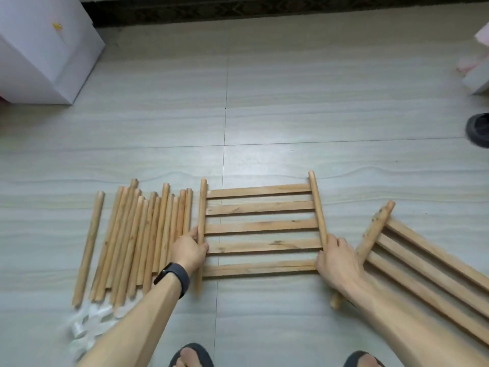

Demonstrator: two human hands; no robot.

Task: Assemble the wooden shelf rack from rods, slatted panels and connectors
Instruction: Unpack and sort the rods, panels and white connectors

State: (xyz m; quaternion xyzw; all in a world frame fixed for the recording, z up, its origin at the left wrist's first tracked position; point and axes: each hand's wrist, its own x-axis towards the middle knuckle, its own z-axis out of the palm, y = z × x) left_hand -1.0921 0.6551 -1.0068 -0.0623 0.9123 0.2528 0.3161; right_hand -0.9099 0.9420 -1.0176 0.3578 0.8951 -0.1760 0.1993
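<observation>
On the floor, two slatted panels point(260, 226) point(436, 249)

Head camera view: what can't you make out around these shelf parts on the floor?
Right-hand slatted panel: cut off by the right and bottom edges, partly under the right arm.
White connectors: blurred, partly behind the left arm; count unclear.
Rod pile: rods overlap; count unclear.
Dark shoe: cut by the right edge.
Middle panel: right rod's near end hidden by the right hand.
</observation>
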